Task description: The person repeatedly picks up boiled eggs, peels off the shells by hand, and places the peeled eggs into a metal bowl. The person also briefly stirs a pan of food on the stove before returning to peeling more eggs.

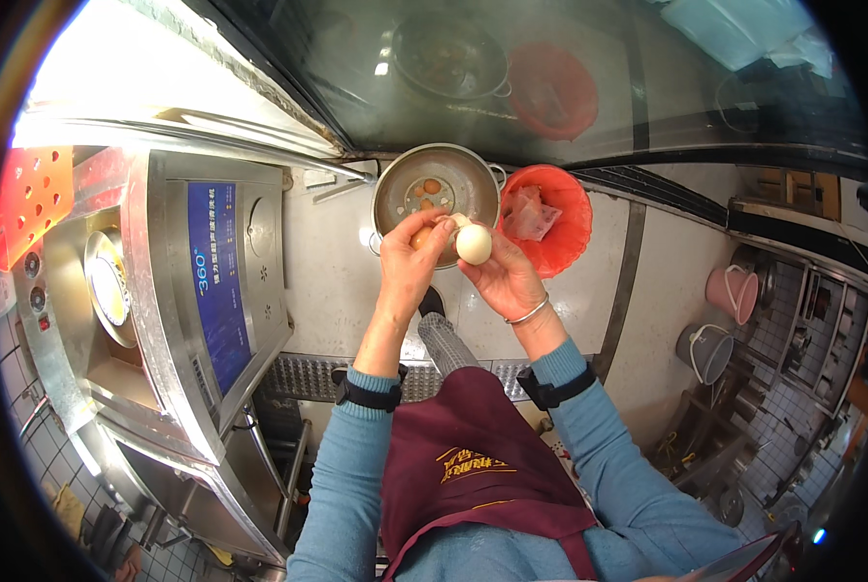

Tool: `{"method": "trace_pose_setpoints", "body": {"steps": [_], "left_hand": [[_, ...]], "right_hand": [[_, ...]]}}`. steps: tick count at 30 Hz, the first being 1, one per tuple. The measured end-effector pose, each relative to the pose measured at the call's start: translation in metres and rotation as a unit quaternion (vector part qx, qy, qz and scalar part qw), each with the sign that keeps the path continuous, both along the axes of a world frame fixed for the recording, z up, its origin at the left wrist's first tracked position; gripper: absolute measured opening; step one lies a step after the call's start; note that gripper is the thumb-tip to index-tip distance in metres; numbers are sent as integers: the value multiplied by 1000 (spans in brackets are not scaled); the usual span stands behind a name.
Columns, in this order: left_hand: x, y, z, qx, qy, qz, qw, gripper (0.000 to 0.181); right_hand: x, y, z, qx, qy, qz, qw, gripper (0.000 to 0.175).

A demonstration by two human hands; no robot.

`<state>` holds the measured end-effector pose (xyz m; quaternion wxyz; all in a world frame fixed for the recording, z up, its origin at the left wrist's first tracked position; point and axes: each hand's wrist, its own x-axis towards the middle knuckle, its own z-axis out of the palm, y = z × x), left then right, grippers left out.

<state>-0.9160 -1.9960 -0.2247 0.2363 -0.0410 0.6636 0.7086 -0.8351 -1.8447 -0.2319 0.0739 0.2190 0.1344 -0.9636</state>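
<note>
A peeled white egg [474, 244] is in my right hand [510, 280], between the thumb and fingers. My left hand [413, 251] meets it at the top, its thumb and forefinger pinching a pale scrap of eggshell [458, 219]. Beneath both hands stands a wide two-handled metal pot [390, 193] with liquid in it. Several brown eggs [431, 187] and bits of shell lie on its bottom. Another brown egg [421, 238] shows between my left fingers; whether it is held or lies in the pot, I cannot tell.
Right of the pot sits a red plastic basket [576, 218] with crumpled clear plastic inside. A stainless steel machine [259, 218] with a blue panel stands at left. A dark glass pane [361, 80] rises behind the pot. Pink [731, 295] and grey buckets [704, 354] are at far right.
</note>
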Motion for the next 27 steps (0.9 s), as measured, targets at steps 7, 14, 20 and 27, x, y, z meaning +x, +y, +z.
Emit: {"method": "trace_pose_setpoints", "body": {"steps": [7, 14, 20, 27], "left_hand": [[5, -5, 23, -189, 141, -10, 972, 40], [4, -3, 11, 83, -116, -83, 986, 51], [11, -20, -4, 278, -224, -17, 934, 52], [23, -61, -3, 475, -296, 63, 826, 44]], "right_hand": [[-7, -5, 6, 218, -54, -48, 973, 36], [-14, -13, 20, 414, -36, -17, 909, 36], [-15, -10, 30, 429, -49, -42, 901, 35], [-24, -21, 10, 602, -163, 39, 780, 51]]}}
